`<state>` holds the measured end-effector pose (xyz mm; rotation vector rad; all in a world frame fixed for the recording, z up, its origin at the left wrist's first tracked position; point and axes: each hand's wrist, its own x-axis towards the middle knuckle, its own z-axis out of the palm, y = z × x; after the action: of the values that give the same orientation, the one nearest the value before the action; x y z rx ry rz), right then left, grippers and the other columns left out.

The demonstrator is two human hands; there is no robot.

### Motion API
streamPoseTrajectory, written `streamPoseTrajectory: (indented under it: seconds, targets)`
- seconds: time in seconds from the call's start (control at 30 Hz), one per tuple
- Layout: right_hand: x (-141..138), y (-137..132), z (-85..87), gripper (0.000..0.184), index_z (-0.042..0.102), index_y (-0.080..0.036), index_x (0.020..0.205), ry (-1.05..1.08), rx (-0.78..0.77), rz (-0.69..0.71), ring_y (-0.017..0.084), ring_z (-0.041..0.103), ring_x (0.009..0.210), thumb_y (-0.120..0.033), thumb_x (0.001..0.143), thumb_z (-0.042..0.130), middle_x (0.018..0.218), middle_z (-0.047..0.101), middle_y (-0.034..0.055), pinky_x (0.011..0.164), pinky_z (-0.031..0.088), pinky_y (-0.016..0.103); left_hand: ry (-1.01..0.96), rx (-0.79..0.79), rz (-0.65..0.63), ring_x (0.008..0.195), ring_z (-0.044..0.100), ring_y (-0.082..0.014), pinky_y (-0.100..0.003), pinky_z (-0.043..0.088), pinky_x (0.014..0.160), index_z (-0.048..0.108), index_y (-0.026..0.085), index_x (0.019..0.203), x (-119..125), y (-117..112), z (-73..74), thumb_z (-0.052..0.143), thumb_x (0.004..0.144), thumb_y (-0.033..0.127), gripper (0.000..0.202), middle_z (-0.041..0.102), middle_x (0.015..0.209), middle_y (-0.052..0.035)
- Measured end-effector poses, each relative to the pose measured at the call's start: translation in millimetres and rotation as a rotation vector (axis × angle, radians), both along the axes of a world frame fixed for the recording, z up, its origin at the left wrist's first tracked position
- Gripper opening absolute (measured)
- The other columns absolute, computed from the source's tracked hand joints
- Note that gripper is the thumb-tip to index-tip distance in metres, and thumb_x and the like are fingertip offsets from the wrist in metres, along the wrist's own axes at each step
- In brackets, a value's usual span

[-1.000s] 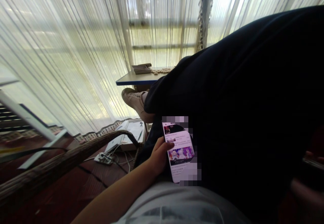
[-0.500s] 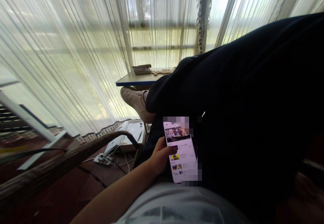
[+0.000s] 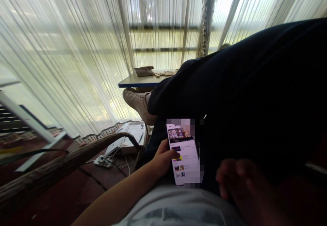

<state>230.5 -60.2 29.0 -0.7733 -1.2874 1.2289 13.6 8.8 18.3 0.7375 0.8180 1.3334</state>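
Phone [image 3: 185, 163] in our left hand [image 3: 161, 159], we have it upright-tilted above our lap, just beyond the hem of our pale shirt [image 3: 176, 205]. Our left hand grips it along its left edge, and our thumb [image 3: 175, 155] lies over the lit screen, near a small yellow picture. On the screen we see a colourful banner near the top and rows of small pictures and text below; the text is too small for us to read, and blocky squares cover the top and right edge.

To the right of the phone, apart from it, our right hand [image 3: 237, 181] is raised in shadow, blurred, its fingers loosely bent and parted.

Our dark trousers [image 3: 255, 93] spread beyond and right of the phone, and a beige shoe [image 3: 136, 101] shows past its upper left. Farther beyond the phone, we see a blue-edged table [image 3: 140, 81] bearing a grey box [image 3: 143, 72] and scattered small blocks [image 3: 163, 73], with sheer curtains [image 3: 76, 48] behind. Left of the phone are a brown chair arm [image 3: 76, 154], an open white box [image 3: 135, 134], and a power strip [image 3: 103, 161] with tangled cables [image 3: 128, 159].
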Motion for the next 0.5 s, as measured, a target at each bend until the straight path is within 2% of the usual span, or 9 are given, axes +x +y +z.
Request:
streamPoseTrajectory:
  seconds: [0.03, 0.1, 0.2, 0.27, 0.33, 0.43, 0.5]
  targets:
    - [-9.9, 0.6, 2.9, 0.025, 0.053, -0.029, 0.088, -0.028, -0.008, 0.063, 0.015, 0.062, 0.075, -0.052, 0.087, 0.062, 0.093, 0.060, 0.0016, 0.067, 0.055, 0.028, -0.008, -0.005, 0.007, 0.059, 0.061, -0.0209, -0.031, 0.049, 0.060, 0.059, 0.015, 0.070, -0.1, 0.3, -0.7, 0.068, 0.045, 0.016, 0.027, 0.068, 0.062, -0.0030]
    - [-25.8, 4.7, 6.5, 0.018, 0.055, -0.033, 0.101, -0.077, 0.013, 0.136, 0.018, 0.060, 0.105, -0.042, 0.088, 0.065, 0.116, 0.056, 0.0018, 0.085, 0.054, 0.029, -0.037, -0.023, 0.015, 0.062, 0.063, -0.0230, -0.034, 0.050, 0.062, 0.061, 0.014, 0.073, -1.0, 0.5, -2.3, 0.070, 0.048, 0.024, 0.029, 0.069, 0.066, -0.0060]
    - [-41.1, 18.2, 7.2, 0.030, 0.051, -0.036, 0.115, -0.133, 0.108, 0.103, 0.021, 0.044, 0.132, -0.029, 0.089, 0.064, 0.141, 0.043, 0.0008, 0.100, 0.049, 0.033, -0.048, -0.027, 0.006, 0.065, 0.064, -0.0260, -0.037, 0.051, 0.063, 0.062, 0.014, 0.080, -3.0, -0.8, -4.7, 0.072, 0.042, 0.019, 0.040, 0.071, 0.071, -0.0072]
    - [-47.5, 28.9, 4.7, 0.046, 0.043, -0.038, 0.123, -0.189, 0.121, 0.037, 0.022, 0.039, 0.138, -0.022, 0.087, 0.066, 0.148, 0.037, 0.0010, 0.107, 0.044, 0.039, -0.029, -0.013, 0.009, 0.065, 0.064, -0.0254, -0.036, 0.051, 0.062, 0.061, 0.015, 0.080, -3.5, -1.9, -5.0, 0.069, 0.038, 0.011, 0.043, 0.071, 0.070, -0.0053]
    - [-50.5, 35.8, 0.1, 0.060, 0.033, -0.040, 0.133, -0.205, 0.079, 0.047, 0.022, 0.036, 0.140, -0.023, 0.086, 0.066, 0.150, 0.036, 0.0024, 0.112, 0.038, 0.044, -0.006, -0.022, 0.028, 0.066, 0.063, -0.0248, -0.035, 0.051, 0.062, 0.061, 0.015, 0.078, -2.7, -2.3, -4.1, 0.068, 0.039, 0.009, 0.041, 0.071, 0.069, -0.0043]
    - [-48.3, 34.9, -8.2, 0.085, 0.005, -0.044, 0.146, -0.208, 0.016, 0.109, 0.023, 0.034, 0.142, -0.024, 0.087, 0.063, 0.156, 0.028, 0.0039, 0.110, 0.040, 0.050, 0.010, -0.034, 0.047, 0.065, 0.063, -0.0235, -0.034, 0.051, 0.062, 0.061, 0.015, 0.072, -0.2, -1.5, -2.4, 0.066, 0.042, 0.012, 0.030, 0.070, 0.067, -0.0033]
    - [-44.2, 30.1, -13.3, 0.092, -0.003, -0.046, 0.147, -0.262, -0.013, 0.105, 0.023, 0.030, 0.144, -0.023, 0.087, 0.063, 0.158, 0.023, 0.0024, 0.109, 0.040, 0.051, 0.012, -0.032, 0.037, 0.063, 0.063, -0.0223, -0.033, 0.051, 0.061, 0.061, 0.015, 0.069, 1.2, -1.2, -2.1, 0.066, 0.043, 0.013, 0.026, 0.069, 0.064, -0.0020]
